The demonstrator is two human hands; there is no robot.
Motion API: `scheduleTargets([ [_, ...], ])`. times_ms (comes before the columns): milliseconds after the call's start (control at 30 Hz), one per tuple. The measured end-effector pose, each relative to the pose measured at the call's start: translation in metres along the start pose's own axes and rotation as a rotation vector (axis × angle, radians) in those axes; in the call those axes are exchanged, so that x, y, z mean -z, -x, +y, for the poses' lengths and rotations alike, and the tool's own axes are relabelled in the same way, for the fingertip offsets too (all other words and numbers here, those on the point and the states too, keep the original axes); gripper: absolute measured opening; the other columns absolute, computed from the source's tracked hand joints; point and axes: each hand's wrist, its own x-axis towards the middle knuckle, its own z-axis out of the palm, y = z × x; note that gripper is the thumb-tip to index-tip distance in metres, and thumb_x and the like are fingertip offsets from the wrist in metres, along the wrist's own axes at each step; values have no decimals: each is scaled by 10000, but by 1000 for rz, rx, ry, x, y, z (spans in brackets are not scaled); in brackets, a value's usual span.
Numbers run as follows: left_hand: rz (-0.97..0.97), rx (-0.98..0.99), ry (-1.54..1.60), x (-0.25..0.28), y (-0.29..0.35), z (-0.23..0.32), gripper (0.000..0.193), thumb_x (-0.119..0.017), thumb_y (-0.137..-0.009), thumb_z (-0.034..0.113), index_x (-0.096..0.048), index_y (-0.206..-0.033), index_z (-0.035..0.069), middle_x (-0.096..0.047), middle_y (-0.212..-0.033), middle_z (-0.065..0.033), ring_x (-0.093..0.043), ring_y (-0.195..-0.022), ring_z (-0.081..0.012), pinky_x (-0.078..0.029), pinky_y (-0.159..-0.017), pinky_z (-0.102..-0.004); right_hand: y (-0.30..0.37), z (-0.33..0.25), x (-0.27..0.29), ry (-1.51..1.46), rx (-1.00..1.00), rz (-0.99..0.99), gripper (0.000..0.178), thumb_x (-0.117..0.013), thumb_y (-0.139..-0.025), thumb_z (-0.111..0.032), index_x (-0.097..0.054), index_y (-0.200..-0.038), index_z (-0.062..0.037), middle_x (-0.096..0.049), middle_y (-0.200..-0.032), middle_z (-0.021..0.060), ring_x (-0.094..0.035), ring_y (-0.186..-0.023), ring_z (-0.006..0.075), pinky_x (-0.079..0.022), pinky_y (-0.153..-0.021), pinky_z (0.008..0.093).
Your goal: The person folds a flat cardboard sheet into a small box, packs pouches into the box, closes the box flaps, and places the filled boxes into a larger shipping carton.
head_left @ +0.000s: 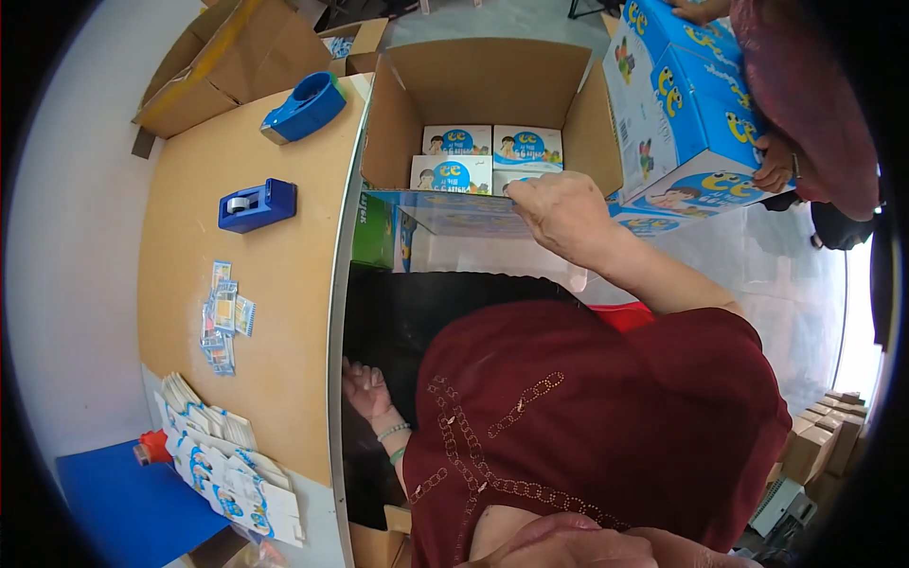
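A large open cardboard carton [492, 80] stands ahead of me, holding several small white-and-blue boxes [451, 176] in rows. My right hand [563, 216] is closed over the near edge of this carton, fingers curled at its rim beside the front boxes. The fingertips are partly hidden, so whether they also touch a box cannot be seen. My left hand [367, 390] hangs low beside the table edge with loosely bent fingers apart, nothing visible in it. A beaded bracelet is on that wrist.
On the wooden table [180, 275] lie a large blue tape dispenser [305, 106], a small dark-blue tape dispenser [258, 205], small sachets [223, 308] and flat printed box blanks [227, 464]. Right of the carton, another person's hand [775, 166] touches stacked blue-and-white cartons [653, 104]. A green box [374, 232] sits below.
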Motion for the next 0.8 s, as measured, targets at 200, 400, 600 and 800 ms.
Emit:
scheduleTargets([
  [200,95,41,-74,-4,0,0,424,-440,-1000,287,-495,-1320,14,-583,-961,-127,-477,-637,-167,-390,-635,-316,0,-2,-2,-36,-19,72,104,-595,-796,-70,-491,-790,-74,-550,-610,71,-591,-595,244,-442,-537,376],
  [400,130,87,-113,-7,-8,-1,425,-441,-1002,294,-494,-1333,32,-582,-967,-119,-470,-636,-163,-387,-636,-313,1,0,-7,-40,-38,118,127,-602,-750,-44,-480,-764,-77,-517,-594,52,-556,-562,227,-421,-525,353],
  [600,112,102,-82,-4,-4,-1,426,-443,-1002,296,-495,-1335,36,-580,-971,-113,-460,-623,-157,-386,-636,-312,1,1,-6,-28,-57,76,155,-608,-722,-26,-467,-750,-83,-512,-601,51,-549,-563,221,-413,-521,356],
  [800,155,68,-86,-7,-6,-4,420,-443,-1002,283,-482,-1342,40,-562,-924,-92,-442,-610,-144,-372,-622,-303,-3,5,-8,-16,-55,77,154,-607,-730,-29,-466,-750,-87,-512,-603,52,-551,-561,222,-411,-519,360],
])
